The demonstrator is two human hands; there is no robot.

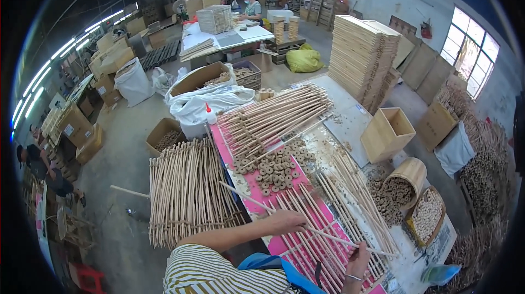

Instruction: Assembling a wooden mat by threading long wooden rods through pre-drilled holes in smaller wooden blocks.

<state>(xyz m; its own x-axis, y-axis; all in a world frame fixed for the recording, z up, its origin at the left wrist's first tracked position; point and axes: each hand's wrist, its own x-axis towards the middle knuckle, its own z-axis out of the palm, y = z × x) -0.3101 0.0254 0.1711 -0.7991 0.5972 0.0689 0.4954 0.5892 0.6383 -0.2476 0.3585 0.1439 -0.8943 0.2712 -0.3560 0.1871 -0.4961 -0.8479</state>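
Left hand (284, 221) lies flat, fingers spread, pressing a long thin wooden dowel (306, 227) onto the pink tabletop (249, 182). The dowel runs rightward to the right hand (358, 258), whose grip pinches its far end.

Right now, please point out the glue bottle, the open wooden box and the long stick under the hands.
glue bottle (210, 114): head view, on its white body.
open wooden box (378, 140): head view, on its front wall.
long stick (249, 198): head view, on its bare far stretch.
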